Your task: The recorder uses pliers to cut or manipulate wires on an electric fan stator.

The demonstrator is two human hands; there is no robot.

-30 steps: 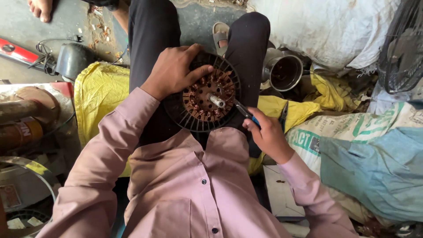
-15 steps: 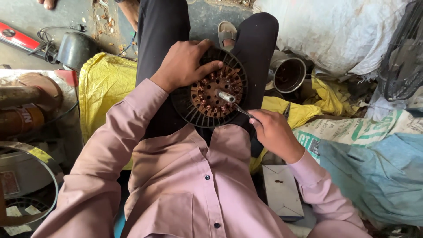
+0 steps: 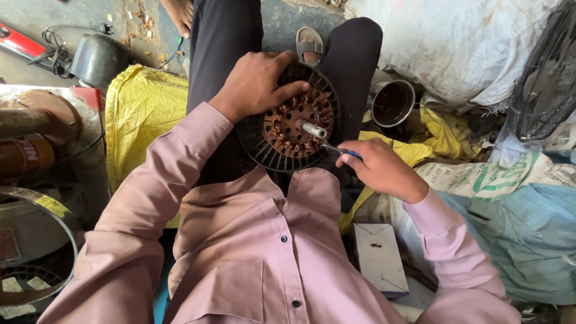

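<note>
- Sitting across the person's lap between the dark trouser legs is a round black ribbed motor housing with copper windings (image 3: pixel 288 129) — its open face turned up toward the camera, a short silver shaft (image 3: pixel 314 129) standing out of the centre.
- Left hand (image 3: pixel 255 84) lies over the housing's upper-left rim, fingers closed down on the edge and gripping it; this hand is the nearer one to the housing's body.
- Right hand (image 3: pixel 378 168) sits just off the lower-right rim, closed around a thin blue-handled metal tool (image 3: pixel 337 150).
- That tool's long axis runs up-left from the grip toward the shaft; its tip appears to be touching or just short of the windings — I cannot tell which.
- Windings look reddish-brown and dusty, ringed by dark slotted fins.
- Beside the right knee stands a small open metal cup (image 3: pixel 392 103).
</note>
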